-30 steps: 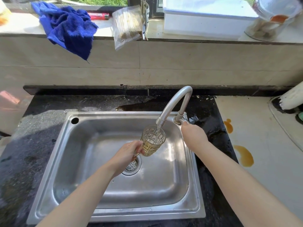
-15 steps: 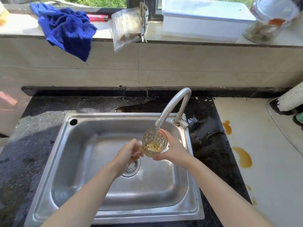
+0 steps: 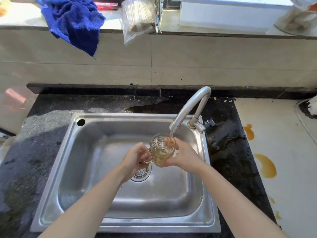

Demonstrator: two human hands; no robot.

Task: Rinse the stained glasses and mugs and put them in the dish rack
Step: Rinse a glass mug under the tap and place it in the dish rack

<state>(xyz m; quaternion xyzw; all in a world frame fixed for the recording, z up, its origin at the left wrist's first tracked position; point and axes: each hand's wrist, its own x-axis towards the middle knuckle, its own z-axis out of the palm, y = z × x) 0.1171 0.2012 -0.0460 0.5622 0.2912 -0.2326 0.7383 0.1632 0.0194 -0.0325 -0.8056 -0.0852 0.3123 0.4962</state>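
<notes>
Head view, looking down at a steel sink (image 3: 82,177) set in a dark, wet counter. A person holds a patterned glass mug (image 3: 160,146) over the basin, just under the spout of a curved faucet (image 3: 192,107), mouth tipped up towards the thin stream running into it. The left hand (image 3: 135,156) has its fingers curled round the mug's handle; the right hand (image 3: 184,156) is wrapped round the far side and base, so both hands grip it.

Yellowish liquid sits in the bottom of the mug – probably water mixed with the old stain. The basin holds nothing but a drain strainer (image 3: 141,172), partly hidden behind the left hand.

The mug looks rigid, breakable and, being wet, likely slippery – the handle plus a supporting hand under the base seems the safest hold, kept clear of the metal spout.

A blue towel (image 3: 75,21) hangs from the ledge behind. Orange spills (image 3: 265,166) mark the pale surface at right. No dish rack is visible.
</notes>
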